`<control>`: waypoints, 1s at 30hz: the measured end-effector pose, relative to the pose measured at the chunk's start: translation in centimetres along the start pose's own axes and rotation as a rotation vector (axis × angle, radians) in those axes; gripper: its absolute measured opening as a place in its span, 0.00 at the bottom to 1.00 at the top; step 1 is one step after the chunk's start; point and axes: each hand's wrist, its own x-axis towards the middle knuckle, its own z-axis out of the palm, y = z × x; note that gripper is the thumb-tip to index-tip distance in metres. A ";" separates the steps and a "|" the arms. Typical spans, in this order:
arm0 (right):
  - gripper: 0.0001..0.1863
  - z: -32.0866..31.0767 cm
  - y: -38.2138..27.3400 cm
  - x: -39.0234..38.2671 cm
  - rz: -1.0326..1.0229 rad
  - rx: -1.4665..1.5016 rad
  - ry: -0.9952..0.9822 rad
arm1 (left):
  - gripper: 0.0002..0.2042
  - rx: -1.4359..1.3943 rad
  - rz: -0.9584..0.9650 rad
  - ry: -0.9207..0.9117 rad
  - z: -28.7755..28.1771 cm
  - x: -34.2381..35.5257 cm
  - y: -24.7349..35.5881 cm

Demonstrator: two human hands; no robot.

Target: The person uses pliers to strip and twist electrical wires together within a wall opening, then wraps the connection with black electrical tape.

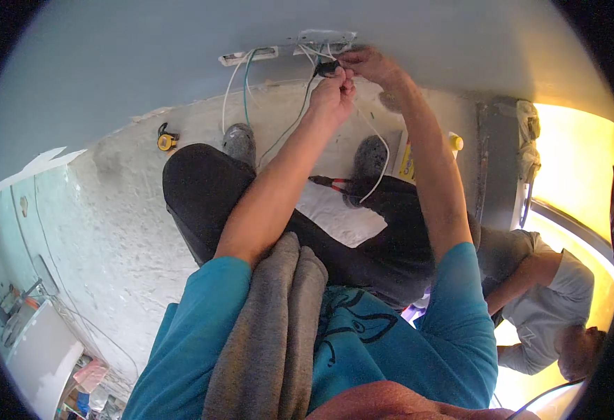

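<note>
My left hand [331,98] is closed, its fingertips pinched at a small black piece [326,69] in front of the wall. The exact kind of this piece is too small to tell. Just right of it, my right hand [371,65] has its fingers bent together close to the wall; what they grip is hidden. White wires [309,50] come out of the wall opening beside both hands. A green wire [246,84] and a white wire [227,94] hang from another wall box [261,54] to the left. One loose white cable [385,150] curves down below my right hand.
Red-handled pliers [331,183] lie between my legs. On the floor at left is a yellow tape measure [167,140]. A yellow-and-white box [405,159] and a yellow cap [456,142] are beside my right forearm. Another person [548,301] is close at the right.
</note>
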 end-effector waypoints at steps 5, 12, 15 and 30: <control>0.23 0.2 3.5 1.3 -0.051 0.341 -0.107 | 0.04 -0.045 -0.066 -0.066 -0.2 0.5 -0.9; 0.25 -0.6 1.7 0.9 0.015 0.279 -0.142 | 0.04 -0.079 -0.082 -0.175 -1.5 1.0 -0.8; 0.24 -1.3 1.0 0.7 0.088 0.206 -0.183 | 0.08 -0.094 -0.044 -0.191 -0.3 0.3 -1.8; 0.16 2.4 0.6 0.0 0.116 1.000 -0.259 | 0.03 -0.083 0.074 0.026 0.6 -1.3 -1.4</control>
